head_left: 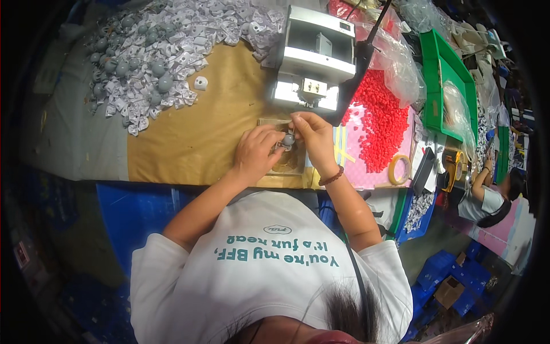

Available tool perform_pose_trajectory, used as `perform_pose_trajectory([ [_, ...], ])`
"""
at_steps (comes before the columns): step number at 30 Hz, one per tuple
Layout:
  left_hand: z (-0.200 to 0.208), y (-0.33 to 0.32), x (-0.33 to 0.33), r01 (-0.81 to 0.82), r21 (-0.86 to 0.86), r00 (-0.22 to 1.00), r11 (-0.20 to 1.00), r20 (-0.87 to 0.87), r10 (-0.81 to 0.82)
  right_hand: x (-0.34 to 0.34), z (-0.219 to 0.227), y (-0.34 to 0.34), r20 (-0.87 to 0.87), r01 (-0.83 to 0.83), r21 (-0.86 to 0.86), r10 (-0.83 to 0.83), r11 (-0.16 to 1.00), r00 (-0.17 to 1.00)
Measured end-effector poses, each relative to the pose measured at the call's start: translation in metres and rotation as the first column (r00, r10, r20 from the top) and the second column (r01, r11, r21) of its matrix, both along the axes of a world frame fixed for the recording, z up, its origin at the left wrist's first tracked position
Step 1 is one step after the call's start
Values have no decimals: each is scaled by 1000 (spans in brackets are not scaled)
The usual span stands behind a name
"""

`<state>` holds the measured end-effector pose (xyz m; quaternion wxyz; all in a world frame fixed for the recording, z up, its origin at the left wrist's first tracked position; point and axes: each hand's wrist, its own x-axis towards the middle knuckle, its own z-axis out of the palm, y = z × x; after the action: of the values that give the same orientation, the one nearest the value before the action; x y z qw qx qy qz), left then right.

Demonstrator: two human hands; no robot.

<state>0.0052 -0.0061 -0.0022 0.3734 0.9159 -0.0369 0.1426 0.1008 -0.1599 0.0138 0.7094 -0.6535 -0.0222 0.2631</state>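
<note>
The relation which mattered most was between the small grey round piece [289, 139] and the two sets of fingertips. The piece lay right at the fingertips of the left hand [269, 144], on their right side, and those fingers were bent in and gripping it, with the thumb on the side nearer to the body. So the left hand was clearly the nearer one, because it was touching the piece.

The right hand [306, 129] was on the other side. Its thumb and forefinger came near each other at a place a little farther from the body than the piece, and slightly to its right. Seen from these right fingertips, the piece lay just below, toward the body and a little to the left. I could not tell if they pinched some thin part, nor whether they were fully closed, since the detail was too small there.

The visible part of the piece looked like a ball, so from it I could not read a long axis; whatever was behind the left fingers was hidden. Under both sets of fingers there was a shallow rectangular board [298, 164]. Beyond the right fingertips, away from the body, stood a white machine [321, 57], near but apart from them. The heap of red pieces [382, 123] was to the right of the right fingers.
</note>
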Motion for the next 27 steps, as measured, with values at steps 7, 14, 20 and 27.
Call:
perform_pose_trajectory([
  [7, 9, 8, -1, -15, -256, 996, 967, -85, -7, 9, 10, -3, -255, 61, 197, -9, 978, 967],
  [14, 33, 90, 20, -343, -797, 899, 497, -432, -70, 25, 2, -31, -224, 37, 214, 12, 976, 975],
  [20, 158, 264, 271, -494, -54, 737, 868, 503, 451, 38, 8, -46, -266, 110, 292, -30, 950, 964],
  [27, 145, 248, 285, -424, 31, 881, 905, 246, 405, 51, 9, -77, -122, 82, 105, -69, 991, 990],
])
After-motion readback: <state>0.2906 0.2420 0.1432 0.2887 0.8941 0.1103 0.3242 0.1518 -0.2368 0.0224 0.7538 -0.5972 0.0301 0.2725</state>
